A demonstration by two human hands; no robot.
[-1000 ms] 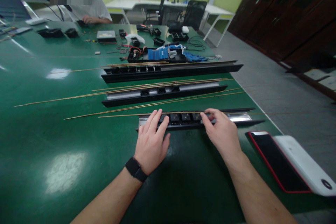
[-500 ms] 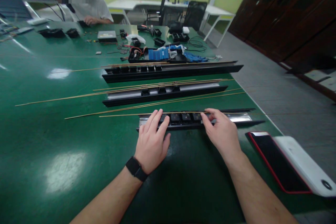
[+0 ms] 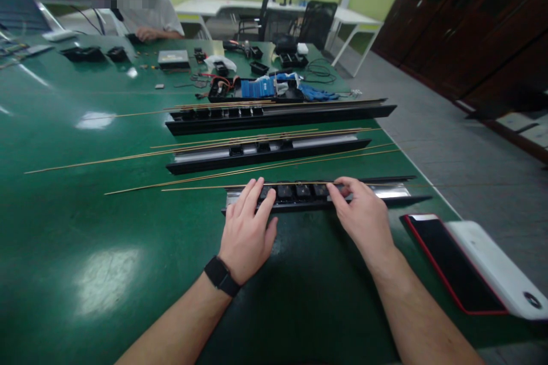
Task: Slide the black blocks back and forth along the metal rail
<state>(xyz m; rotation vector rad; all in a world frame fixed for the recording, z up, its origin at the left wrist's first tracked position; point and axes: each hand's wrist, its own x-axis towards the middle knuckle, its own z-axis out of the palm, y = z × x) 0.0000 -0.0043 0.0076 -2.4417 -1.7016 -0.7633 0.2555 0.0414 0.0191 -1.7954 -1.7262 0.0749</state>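
Note:
A black channel with a shiny inside lies across the green table, with several black blocks in its middle. Along the blocks' upper edge runs a thin golden rod, sticking out to the left. My left hand rests with spread fingers on the channel's left part, fingertips over the rod. At the right end of the blocks my right hand pinches the rod between thumb and index finger. Behind, a second channel holds a few black blocks, and more golden rods lie around it.
Farther back is a third black channel, then a black tray with blue parts. A red-edged phone and a white case lie at the right edge. Across the table sits a person.
Both my hands stay in the same place on the channel. The person across the table has shifted an arm and the dark tool slightly to the left.

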